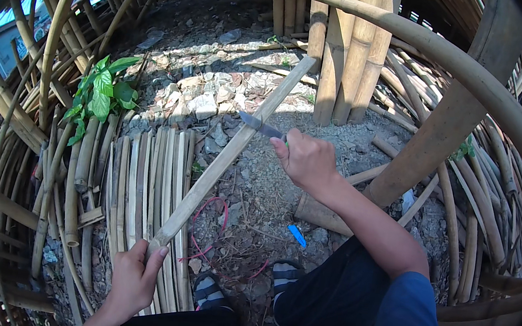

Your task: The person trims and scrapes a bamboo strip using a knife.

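My left hand is closed around the near end of a long flat bamboo strip, which slants up and away to the right. In my right hand is a knife, its handle mostly hidden by my fingers. The grey blade lies across the strip's upper part, pointing left, and appears to touch it. Beneath my left hand and the strip, a row of split bamboo strips lies on the ground.
Upright bamboo poles stand ahead. A thick slanted pole rises close to my right forearm. Piled bamboo fills the right side. A leafy plant grows at left. Pink string and a blue scrap lie near my sandals.
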{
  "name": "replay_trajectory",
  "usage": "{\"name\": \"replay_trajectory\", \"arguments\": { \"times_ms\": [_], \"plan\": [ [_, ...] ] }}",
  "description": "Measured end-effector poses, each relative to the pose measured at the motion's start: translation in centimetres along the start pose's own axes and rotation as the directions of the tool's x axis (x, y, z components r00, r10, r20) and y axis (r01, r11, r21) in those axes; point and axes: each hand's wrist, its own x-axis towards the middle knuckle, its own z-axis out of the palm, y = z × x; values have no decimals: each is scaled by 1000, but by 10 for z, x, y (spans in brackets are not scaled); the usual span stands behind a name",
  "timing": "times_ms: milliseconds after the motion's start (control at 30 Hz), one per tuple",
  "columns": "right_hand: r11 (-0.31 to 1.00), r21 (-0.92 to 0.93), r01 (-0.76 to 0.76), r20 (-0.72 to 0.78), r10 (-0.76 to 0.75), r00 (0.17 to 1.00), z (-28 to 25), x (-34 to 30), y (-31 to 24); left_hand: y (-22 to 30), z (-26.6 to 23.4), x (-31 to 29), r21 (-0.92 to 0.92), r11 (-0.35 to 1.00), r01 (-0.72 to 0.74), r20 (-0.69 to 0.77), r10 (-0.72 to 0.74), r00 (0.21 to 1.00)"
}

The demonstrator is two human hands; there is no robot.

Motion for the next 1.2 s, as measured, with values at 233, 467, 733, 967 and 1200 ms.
{"name": "replay_trajectory", "arguments": {
  "times_ms": [233,467,733,967,1200],
  "plan": [
    [921,-278,-272,26,290,957,0,9,56,6,0,-2,13,1000,20,60,-21,998],
    [801,-268,-535,115,578,808,-5,9,104,0,7,-4,74,996,-45,83,39,996],
    [915,65,-399,314,360,878,2,-10,12,-3,8,5,51,998,26,61,-29,998],
    [933,351,-81,269,-18,963,-15,-36,-98,3,6,6,3,1000,1,11,-1,1000],
    [949,313,29,204,-97,974,-12,-33,-115,5,5,5,9,1000,-26,0,26,1000]
  ]
}}
